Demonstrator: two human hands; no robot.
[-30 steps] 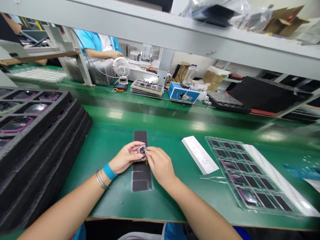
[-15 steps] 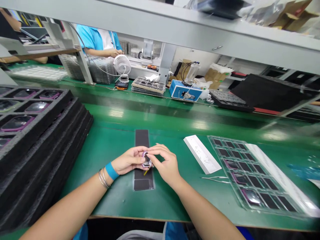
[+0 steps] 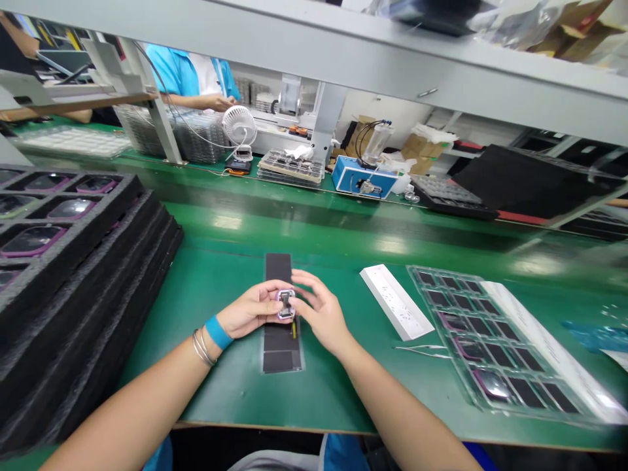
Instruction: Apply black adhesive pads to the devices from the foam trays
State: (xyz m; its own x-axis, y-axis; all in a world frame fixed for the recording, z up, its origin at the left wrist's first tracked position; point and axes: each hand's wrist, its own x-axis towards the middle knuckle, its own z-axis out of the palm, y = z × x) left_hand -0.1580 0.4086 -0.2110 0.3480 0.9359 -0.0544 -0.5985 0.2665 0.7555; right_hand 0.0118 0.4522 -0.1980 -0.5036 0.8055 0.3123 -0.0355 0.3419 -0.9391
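Note:
A small purple-rimmed smartwatch case (image 3: 286, 303) is pinched in my left hand (image 3: 256, 310), its inner side with dark parts facing up. From its lower edge hangs a short yellow strip (image 3: 294, 328). Beside it on the right is my right hand (image 3: 321, 313), its fingers stretched and apart, the thumb tip at the case's edge; whether it touches I cannot tell. Under both hands lies a dark mat strip (image 3: 280, 362) on the green bench. Tweezers (image 3: 424, 348) rest off to the right, below a white tray (image 3: 398, 302) with tiny pieces.
Stacked black foam trays (image 3: 112, 255) with purple-rimmed cases rise on the left. A clear tray (image 3: 471, 383) of dark screens lies right, with a white strip along it. At the back stand a white fan (image 3: 239, 125) and a blue box (image 3: 364, 176); a co-worker (image 3: 193, 75) sits beyond.
My left hand has turned the case flatter, its inside facing me more, and raised it slightly. My right hand's fingers have come off the case and spread; the yellow strip now hangs down.

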